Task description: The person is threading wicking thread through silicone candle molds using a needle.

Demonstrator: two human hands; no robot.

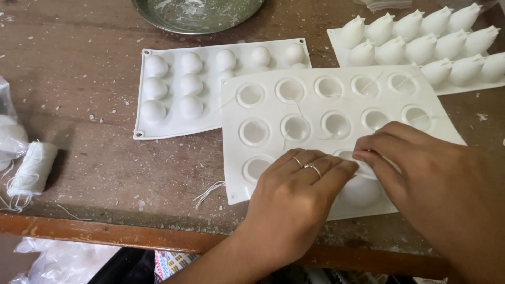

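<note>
A white silicone mould (273, 113) with round cavities lies on a brown wooden table (79, 79), thin white wick threads sticking out of some cavities. My left hand (294, 197), with rings on two fingers, rests on the mould's near edge, fingers pressed down beside a cavity. My right hand (421, 173) pinches at the same near-row cavity (363, 189), its fingertips meeting those of the left hand. What sits between the fingertips is too small to tell.
A second white mould (184, 84) with domed bumps lies behind, partly under the first. A third mould (426, 42) with pointed shapes sits at the back right. A metal dish (197, 13) is at the far edge, a spool of white thread (32, 168) at the left, loose threads (210, 192) near the table edge.
</note>
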